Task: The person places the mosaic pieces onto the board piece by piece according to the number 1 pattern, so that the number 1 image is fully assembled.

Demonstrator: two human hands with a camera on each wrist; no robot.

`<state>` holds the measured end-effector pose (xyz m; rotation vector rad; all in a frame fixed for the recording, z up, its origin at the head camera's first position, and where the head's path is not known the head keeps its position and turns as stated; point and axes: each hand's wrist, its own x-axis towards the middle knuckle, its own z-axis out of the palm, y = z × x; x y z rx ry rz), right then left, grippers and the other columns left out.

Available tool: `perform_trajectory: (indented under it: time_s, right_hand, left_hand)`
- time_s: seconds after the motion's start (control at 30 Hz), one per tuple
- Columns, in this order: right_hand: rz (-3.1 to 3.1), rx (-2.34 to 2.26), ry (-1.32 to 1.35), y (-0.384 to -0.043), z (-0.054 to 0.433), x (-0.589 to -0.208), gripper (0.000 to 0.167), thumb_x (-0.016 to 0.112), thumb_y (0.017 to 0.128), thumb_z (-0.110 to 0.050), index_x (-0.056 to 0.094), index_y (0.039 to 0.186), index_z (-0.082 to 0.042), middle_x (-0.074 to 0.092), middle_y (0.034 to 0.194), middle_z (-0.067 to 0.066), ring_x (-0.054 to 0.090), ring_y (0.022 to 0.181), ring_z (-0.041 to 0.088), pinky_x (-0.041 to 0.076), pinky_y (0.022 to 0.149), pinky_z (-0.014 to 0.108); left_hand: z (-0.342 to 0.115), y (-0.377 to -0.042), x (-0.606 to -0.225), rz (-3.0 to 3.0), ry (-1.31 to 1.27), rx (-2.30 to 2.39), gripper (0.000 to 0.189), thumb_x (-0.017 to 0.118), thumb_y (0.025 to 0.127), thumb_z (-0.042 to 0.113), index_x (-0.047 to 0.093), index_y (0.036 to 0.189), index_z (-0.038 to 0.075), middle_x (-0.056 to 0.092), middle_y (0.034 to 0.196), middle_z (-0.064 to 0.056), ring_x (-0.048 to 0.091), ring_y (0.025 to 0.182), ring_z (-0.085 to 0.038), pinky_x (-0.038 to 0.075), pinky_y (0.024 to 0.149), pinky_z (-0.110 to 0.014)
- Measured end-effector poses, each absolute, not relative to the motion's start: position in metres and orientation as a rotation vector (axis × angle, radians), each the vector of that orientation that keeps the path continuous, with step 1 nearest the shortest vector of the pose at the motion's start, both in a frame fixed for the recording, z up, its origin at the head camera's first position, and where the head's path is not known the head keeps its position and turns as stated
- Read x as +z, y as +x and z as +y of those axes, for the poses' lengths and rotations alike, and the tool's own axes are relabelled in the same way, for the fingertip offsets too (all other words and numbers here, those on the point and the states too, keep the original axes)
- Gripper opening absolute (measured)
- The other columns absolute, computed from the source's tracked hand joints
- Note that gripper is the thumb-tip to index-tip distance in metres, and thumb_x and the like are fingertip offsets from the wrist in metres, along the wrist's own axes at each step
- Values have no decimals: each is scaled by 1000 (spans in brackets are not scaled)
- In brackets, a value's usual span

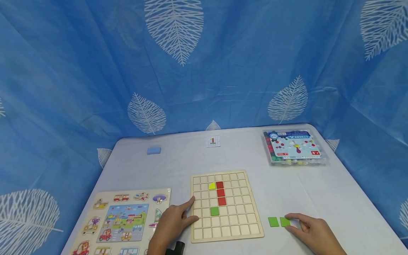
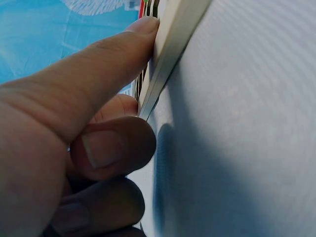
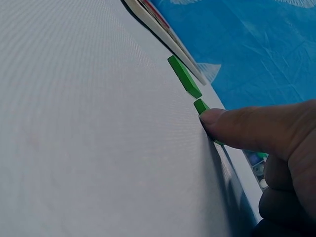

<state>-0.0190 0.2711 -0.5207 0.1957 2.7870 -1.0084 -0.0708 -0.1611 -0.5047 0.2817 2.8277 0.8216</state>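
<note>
A wooden grid board [image 1: 227, 231] lies on the table, holding a yellow piece [image 1: 211, 186], three red square tiles [image 1: 221, 192] in a column and a green tile [image 1: 214, 211]. At its left edge is my left hand [image 1: 173, 221], index finger and thumb touching the rim; in the left wrist view the thumb [image 2: 108, 59] rests on the board's edge [image 2: 170, 47] and other fingers curl loosely. To the right of the board my right hand [image 1: 313, 230] pinches a green square tile [image 1: 283, 222] between thumb and index finger. A second green tile [image 1: 273, 222] lies just left of it.
A picture puzzle board [image 1: 153, 200] lies on the left, partly behind my left forearm, near a black object [image 1: 179, 248]. Farther back are a blue block [image 1: 154, 150], a small pattern card [image 1: 213, 141] and a clear plastic case [image 1: 294, 147] of coloured parts. Blue curtains surround the table.
</note>
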Motion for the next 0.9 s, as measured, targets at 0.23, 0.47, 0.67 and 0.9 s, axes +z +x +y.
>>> perform_trajectory:
  time_s: [0.23, 0.47, 0.67, 0.9]
  right_hand:
    - [2794, -1027, 180, -19, 270, -518, 31, 86, 82, -24, 78, 110, -14, 38, 59, -4, 33, 51, 7, 31, 50, 24]
    - [2829, -1043, 172, -18, 266, -516, 29, 87, 80, -22, 79, 107, -14, 36, 57, -5, 31, 50, 6, 30, 49, 23]
    - [2824, -1007, 165, -22, 266, -517, 32, 87, 81, -28, 78, 109, -15, 37, 56, -4, 32, 50, 7, 30, 50, 24]
    - [2882, -1044, 58, -29, 258, -513, 25, 87, 82, -27, 78, 105, -21, 34, 54, -8, 30, 49, 5, 30, 49, 23]
  left_hand:
    - [-162, -70, -503, 2827, 285, 831, 70, 75, 86, 54, 60, 146, 20, 45, 56, 11, 36, 49, -6, 32, 48, -26]
    - [-163, -70, -504, 2827, 301, 857, 71, 75, 86, 54, 60, 146, 20, 45, 56, 11, 35, 49, -6, 32, 48, -26]
    - [-162, -71, -504, 2831, 293, 839, 69, 76, 86, 52, 61, 145, 20, 45, 56, 12, 36, 48, -6, 32, 47, -26]
    - [-162, -72, -504, 2834, 283, 842, 68, 76, 86, 52, 61, 145, 20, 45, 55, 12, 34, 48, -5, 30, 47, -25]
